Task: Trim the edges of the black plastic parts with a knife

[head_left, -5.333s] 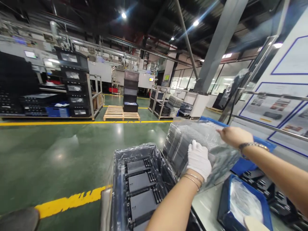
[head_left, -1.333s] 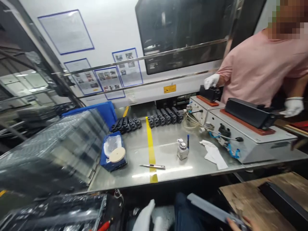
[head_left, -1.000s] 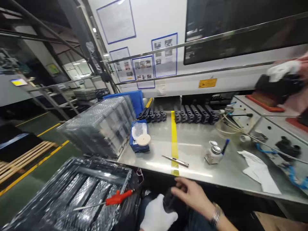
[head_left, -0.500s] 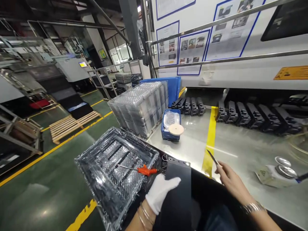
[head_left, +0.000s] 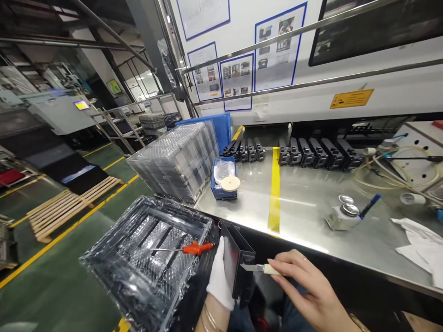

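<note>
Fingers of gloved left hand (head_left: 218,279) wrapped around black panel (head_left: 235,265), held on edge below table (head_left: 297,207) rim. Right hand (head_left: 306,288) pinches knife (head_left: 258,268), blade touching panel's edge.

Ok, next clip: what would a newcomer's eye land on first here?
Probably the hands at bottom centre: the gloved left hand grips a black part on edge, while the bare right hand puts a knife against it. Next, the yellow stripe down the steel bench, with a row of black parts at its far end. Left of the hands, a red-handled screwdriver lies on a plastic-lined crate.
</note>
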Available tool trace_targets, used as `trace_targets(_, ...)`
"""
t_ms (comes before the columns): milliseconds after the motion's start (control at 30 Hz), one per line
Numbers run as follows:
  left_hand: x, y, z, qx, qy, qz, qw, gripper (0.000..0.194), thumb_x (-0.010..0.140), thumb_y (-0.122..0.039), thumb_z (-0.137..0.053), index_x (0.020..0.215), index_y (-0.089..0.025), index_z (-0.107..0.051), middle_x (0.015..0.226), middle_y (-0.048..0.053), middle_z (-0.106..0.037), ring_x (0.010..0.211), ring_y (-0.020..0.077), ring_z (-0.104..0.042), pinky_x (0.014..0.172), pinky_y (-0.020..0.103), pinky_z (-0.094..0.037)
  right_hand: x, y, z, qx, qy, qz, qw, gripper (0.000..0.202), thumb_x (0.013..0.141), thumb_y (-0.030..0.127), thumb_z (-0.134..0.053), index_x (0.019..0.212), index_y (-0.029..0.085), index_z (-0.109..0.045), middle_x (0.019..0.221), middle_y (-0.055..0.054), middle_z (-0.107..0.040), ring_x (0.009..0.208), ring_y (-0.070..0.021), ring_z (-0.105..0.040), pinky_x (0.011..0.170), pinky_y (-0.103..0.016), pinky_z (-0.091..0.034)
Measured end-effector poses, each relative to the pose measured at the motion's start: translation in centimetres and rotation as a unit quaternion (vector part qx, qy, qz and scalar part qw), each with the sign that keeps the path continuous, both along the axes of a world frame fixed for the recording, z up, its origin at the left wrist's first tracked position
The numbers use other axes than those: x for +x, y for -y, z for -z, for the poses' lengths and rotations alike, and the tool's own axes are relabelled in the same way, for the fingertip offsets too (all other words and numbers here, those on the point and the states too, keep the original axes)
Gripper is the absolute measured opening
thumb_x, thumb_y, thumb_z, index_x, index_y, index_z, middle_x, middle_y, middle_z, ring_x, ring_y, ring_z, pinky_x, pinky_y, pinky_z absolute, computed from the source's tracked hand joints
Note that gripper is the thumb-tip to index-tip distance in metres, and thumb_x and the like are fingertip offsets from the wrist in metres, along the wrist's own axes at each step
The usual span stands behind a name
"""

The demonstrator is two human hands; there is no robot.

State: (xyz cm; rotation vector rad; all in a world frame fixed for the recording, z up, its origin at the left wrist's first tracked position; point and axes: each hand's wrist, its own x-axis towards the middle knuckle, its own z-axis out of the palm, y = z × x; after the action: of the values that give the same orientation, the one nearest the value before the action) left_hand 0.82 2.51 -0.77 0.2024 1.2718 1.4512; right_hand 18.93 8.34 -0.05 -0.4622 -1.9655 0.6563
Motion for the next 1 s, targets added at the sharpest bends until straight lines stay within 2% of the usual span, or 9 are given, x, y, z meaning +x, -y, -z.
trace_targets(100, -0.4, 0.4, 0.1, 0.017, 0.044, -0.072, 0.996, 0.039, 0.077, -0.063, -0.074, 0.084, -0.025, -0.079, 0.096, 0.004, -0.079, 0.141, 0.0272, -0.049, 0.120, 0.038, -0.040, 0.4, -0.4, 0.4, 0.000, -0.023, 0.037, 0.999, 0.018, 0.097, 0.021, -0.062, 0.110, 0.025, -0.075, 0.089, -0.006, -0.075, 0.079, -0.0179, -0.073, 0.069, -0.025, -0.062)
trace_targets(233, -1.7, 1.1, 0.4, 0.108, 0.165, -0.030, 0.980, 0.036, 0.075, -0.063, -0.078, 0.088, -0.029, -0.081, 0.112, -0.004, -0.078, 0.134, 0.0241, -0.058, 0.117, 0.032, -0.044, 2.6, -0.9, 0.0, -0.032, -0.038, 0.129, 0.990, 0.014, 0.097, 0.030, -0.065, 0.103, 0.026, -0.077, 0.092, -0.006, -0.078, 0.079, -0.0174, -0.076, 0.073, -0.020, -0.062)
trace_targets(333, -2.6, 1.5, 1.0, 0.081, 0.144, -0.041, 0.985, 0.048, 0.061, -0.068, -0.085, 0.092, -0.031, -0.081, 0.105, -0.008, -0.079, 0.132, 0.0224, -0.060, 0.118, 0.027, -0.041, 3.5, -0.1, -1.0, -0.079, 0.038, 0.014, 0.996, 0.022, 0.100, 0.038, -0.061, 0.098, 0.028, -0.080, 0.084, -0.004, -0.079, 0.070, -0.0167, -0.076, 0.065, -0.017, -0.061)
trace_targets(500, -2.9, 1.8, 1.1, 0.069, 0.145, -0.102, 0.982, 0.060, 0.056, -0.070, -0.087, 0.099, -0.030, -0.080, 0.119, -0.004, -0.077, 0.135, 0.0275, -0.058, 0.121, 0.036, -0.040, 2.7, 1.6, -1.6, -0.174, 0.159, -0.154, 0.960, 0.038, 0.105, 0.042, -0.050, 0.085, 0.026, -0.078, 0.072, -0.002, -0.075, 0.062, -0.0146, -0.071, 0.058, -0.019, -0.056)
trace_targets(633, -3.3, 1.9, 0.8, 0.077, 0.215, -0.111, 0.967, 0.061, 0.044, -0.057, -0.097, 0.094, -0.027, -0.081, 0.107, -0.004, -0.080, 0.131, 0.0252, -0.061, 0.119, 0.030, -0.041, 2.4, 1.7, -1.4, -0.188, 0.208, -0.192, 0.941, 0.037, 0.104, 0.043, -0.051, 0.085, 0.026, -0.077, 0.071, 0.000, -0.073, 0.062, -0.0129, -0.069, 0.060, -0.019, -0.053)
trace_targets(767, -3.8, 2.0, 0.7, 0.093, 0.254, -0.139, 0.953, 0.030, 0.084, -0.047, -0.078, 0.099, -0.021, -0.081, 0.111, -0.004, -0.079, 0.115, 0.0138, -0.068, 0.114, 0.020, -0.042, 2.4, 1.9, -1.8, -0.205, 0.210, -0.187, 0.937, 0.044, 0.105, 0.049, -0.047, 0.084, 0.026, -0.078, 0.072, -0.002, -0.074, 0.063, -0.0145, -0.069, 0.060, -0.021, -0.054)
trace_targets(867, -3.9, 1.8, 0.5, 0.077, 0.243, -0.153, 0.955, 0.038, 0.105, -0.038, -0.049, 0.102, -0.017, -0.080, 0.107, 0.000, -0.080, 0.097, 0.0129, -0.074, 0.114, 0.026, -0.044, 2.5, 2.1, -2.3, -0.216, 0.245, -0.214, 0.921, 0.042, 0.103, 0.049, -0.050, 0.081, 0.025, -0.077, 0.071, -0.001, -0.074, 0.063, -0.0140, -0.069, 0.061, -0.020, -0.054)
trace_targets(933, -3.7, 1.9, 0.4, 0.067, 0.237, -0.148, 0.958, 0.033, 0.100, -0.039, -0.059, 0.095, -0.014, -0.081, 0.101, 0.003, -0.081, 0.094, 0.0158, -0.075, 0.113, 0.027, -0.045, 2.4, 1.8, -2.4, -0.219, 0.238, -0.211, 0.923, 0.040, 0.103, 0.049, -0.052, 0.081, 0.025, -0.077, 0.073, -0.001, -0.075, 0.065, -0.0141, -0.071, 0.063, -0.019, -0.055)
trace_targets(1000, -3.0, 2.2, 0.6, 0.084, 0.219, -0.128, 0.964, 0.032, 0.081, -0.043, -0.082, 0.092, -0.013, -0.081, 0.102, 0.005, -0.081, 0.102, 0.0210, -0.074, 0.113, 0.029, -0.045, 1.8, 1.1, -2.1, -0.214, 0.179, -0.161, 0.947, 0.038, 0.100, 0.049, -0.056, 0.080, 0.024, -0.076, 0.074, -0.002, -0.075, 0.065, -0.0149, -0.071, 0.061, -0.019, -0.055)
